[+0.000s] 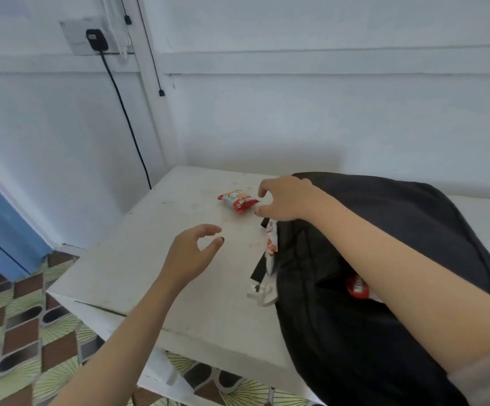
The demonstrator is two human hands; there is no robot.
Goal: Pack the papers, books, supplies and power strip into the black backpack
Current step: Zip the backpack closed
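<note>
The black backpack (398, 230) lies on the right half of the white table (150, 259). A red and white snack packet (238, 199) lies on the table just left of the backpack. My right hand (284, 200) hovers right beside the packet, fingers loosely curved and holding nothing. My left hand (191, 253) floats over the middle of the table, fingers loosely curled and empty. A white and orange packet (271, 247) sticks out at the backpack's left edge. Another red and white packet (358, 287) shows in the backpack's opening under my right forearm.
A white strap end or cord (262, 294) lies at the backpack's left edge. A black plug (96, 39) sits in a wall socket, and its cable (126, 118) runs down behind the table. Patterned floor tiles (18, 317) lie left of and below the table.
</note>
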